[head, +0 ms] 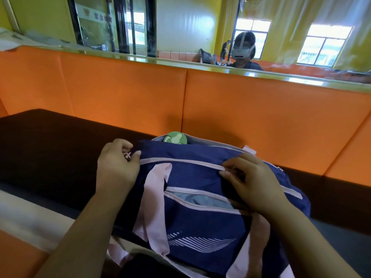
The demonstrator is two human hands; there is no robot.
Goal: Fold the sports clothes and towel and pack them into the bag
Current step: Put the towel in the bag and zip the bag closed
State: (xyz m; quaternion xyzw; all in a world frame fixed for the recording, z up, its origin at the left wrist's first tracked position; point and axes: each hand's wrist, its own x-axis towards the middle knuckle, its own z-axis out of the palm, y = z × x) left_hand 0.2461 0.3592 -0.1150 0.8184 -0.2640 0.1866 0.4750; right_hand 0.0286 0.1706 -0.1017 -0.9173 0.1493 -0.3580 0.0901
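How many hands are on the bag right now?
2. The left hand pinches the zip pull at the left end of the bag; the right hand grips the top zip further right.

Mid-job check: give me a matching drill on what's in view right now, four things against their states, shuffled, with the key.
Things:
1. left hand
2. right hand
3. front pocket
4. green round object

States:
A. open, pale blue lining showing
B. pinches the pink zip pull at the left end of the bag
C. peeks out at the bag's far edge
D. pinches the main zip further right

Pairs: 1-B, 2-D, 3-A, 4-C.
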